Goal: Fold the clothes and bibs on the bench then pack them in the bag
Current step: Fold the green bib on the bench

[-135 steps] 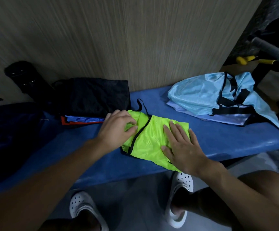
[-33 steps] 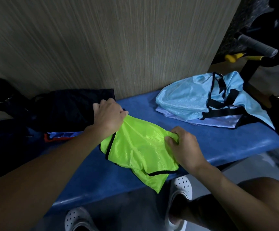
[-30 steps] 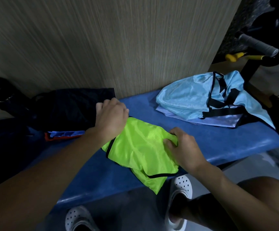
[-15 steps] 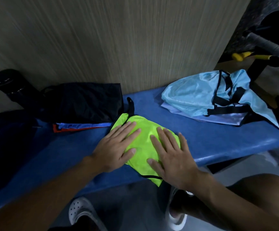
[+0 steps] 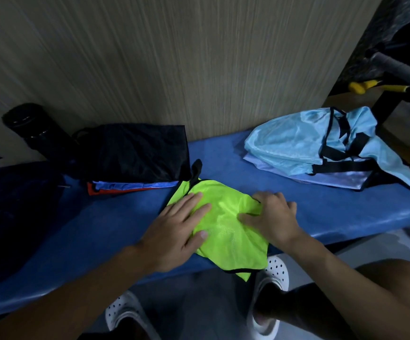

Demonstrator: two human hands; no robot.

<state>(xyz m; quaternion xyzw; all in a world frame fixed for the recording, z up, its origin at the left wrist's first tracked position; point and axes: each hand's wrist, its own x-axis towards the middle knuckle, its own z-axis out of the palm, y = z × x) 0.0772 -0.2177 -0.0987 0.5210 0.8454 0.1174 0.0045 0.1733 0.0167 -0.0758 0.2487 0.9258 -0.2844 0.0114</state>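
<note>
Your left hand [image 5: 177, 231] lies flat on the left half of the green bib [image 5: 228, 227], fingers straight and spread, palm pressing the mesh down. Your right hand [image 5: 273, 217] has hold of the bib's right edge — thumb laid on top, fingers curled at the hem, fabric bunched between them. The bib sits on the blue counter [image 5: 125, 217] near its front, and its near corner hangs over the edge above your right shoe [image 5: 272, 273]. A black strap [image 5: 196, 169] sticks out at the bib's far end. Left of that, against the wall, black fabric [image 5: 140, 153] lies on top of folded blue and red pieces [image 5: 125, 187] — whether it is a bag or a garment can't be told. The pale blue pile [image 5: 294, 143] with black trim lies unfolded at the counter's right end, well apart from the bib.
</note>
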